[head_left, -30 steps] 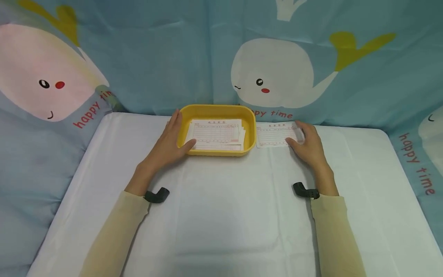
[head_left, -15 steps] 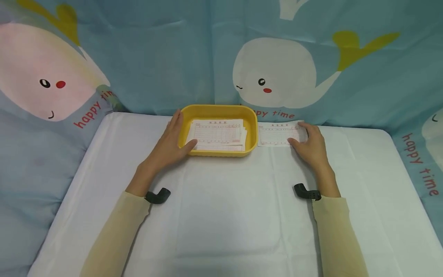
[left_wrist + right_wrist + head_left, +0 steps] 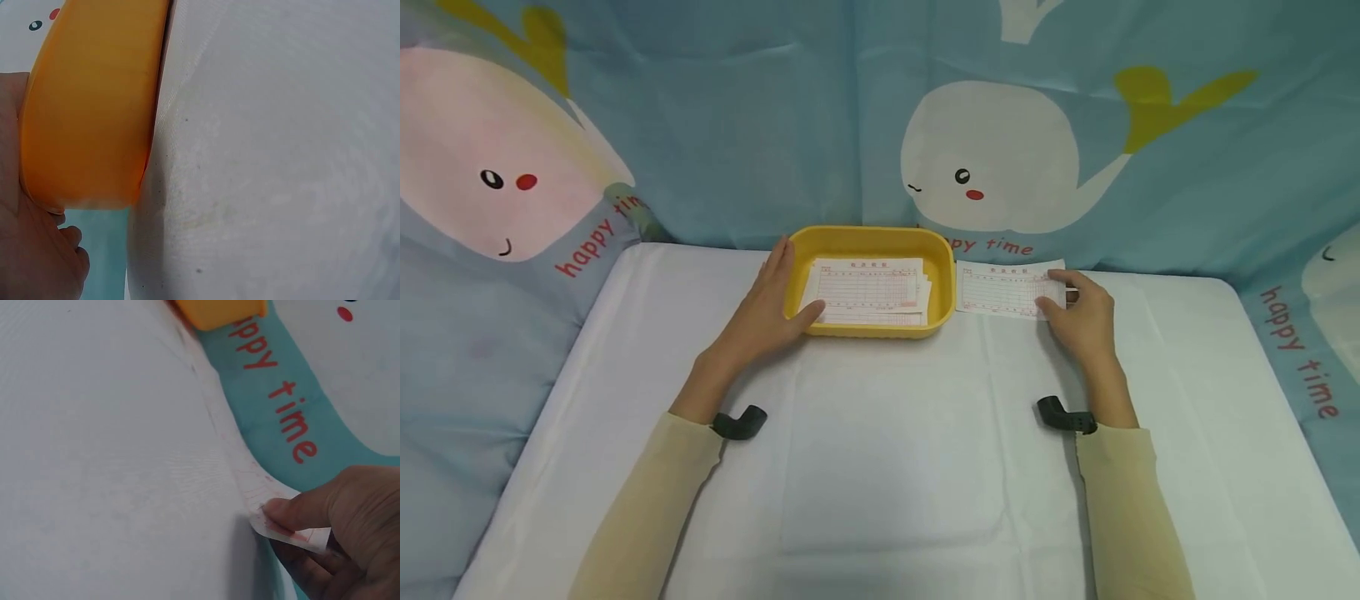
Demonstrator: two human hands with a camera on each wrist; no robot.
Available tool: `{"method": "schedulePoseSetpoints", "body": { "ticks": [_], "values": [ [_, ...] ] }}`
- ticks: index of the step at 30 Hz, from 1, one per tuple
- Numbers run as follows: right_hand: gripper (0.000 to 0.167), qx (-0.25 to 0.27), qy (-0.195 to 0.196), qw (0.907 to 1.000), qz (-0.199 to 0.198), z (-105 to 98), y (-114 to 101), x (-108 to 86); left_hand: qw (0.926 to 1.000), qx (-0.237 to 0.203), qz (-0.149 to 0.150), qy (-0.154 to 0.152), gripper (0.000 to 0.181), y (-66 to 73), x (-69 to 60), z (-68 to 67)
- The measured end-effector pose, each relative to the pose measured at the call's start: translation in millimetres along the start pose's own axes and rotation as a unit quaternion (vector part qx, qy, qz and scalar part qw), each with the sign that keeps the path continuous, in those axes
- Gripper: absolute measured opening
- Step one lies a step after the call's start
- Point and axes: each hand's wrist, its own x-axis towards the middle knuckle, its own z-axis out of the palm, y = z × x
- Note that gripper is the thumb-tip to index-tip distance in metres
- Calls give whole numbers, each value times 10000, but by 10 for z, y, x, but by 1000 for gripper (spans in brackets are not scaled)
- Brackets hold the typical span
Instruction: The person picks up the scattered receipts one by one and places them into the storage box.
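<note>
A yellow plastic tray (image 3: 880,332) stands at the back of the table, holding a loose pile of printed paper slips (image 3: 868,287). My left hand (image 3: 765,304) holds the tray's left end, its thumb over the front rim and its fingers along the outer side; in the left wrist view the tray's wall (image 3: 94,112) covers part of that hand. Just right of the tray is a single printed slip (image 3: 1000,287), its right end pinched by the thumb and fingers of my right hand (image 3: 1084,317). That end (image 3: 294,534) is lifted and bent in the right wrist view.
A white cloth (image 3: 887,450) covers the table. Directly behind the tray hangs a blue curtain (image 3: 760,125) with whale prints and red lettering. A black strapped device (image 3: 741,423) is worn on the left wrist, another black device (image 3: 1063,415) on the right.
My right thumb and fingers have closed on the single slip's right end and raised it, shifting slightly right. My left hand and the tray stay in place.
</note>
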Motion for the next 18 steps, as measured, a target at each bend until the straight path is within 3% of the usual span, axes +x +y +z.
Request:
{"method": "schedulePoseSetpoints", "body": {
  "ticks": [3,8,11,14,18],
  "values": [
    [51,105,-70,9999,-26,-53,0,-12,10000,17,-20,-20,104,6,4,-9],
    [78,454,-395,9982,-12,-142,1,-16,10000,-18,-38,-45,105,19,16,11],
    [85,673,-543,9963,6,-165,1,-22,10000,-36,-8,-41,105,28,20,13],
    [76,795,-605,9950,-43,-172,-11,-30,10000,15,4,-52,104,30,16,6],
    [49,737,-708,9947,-113,-189,-54,-32,10000,55,8,-13,103,17,6,-2]
  ]
}}
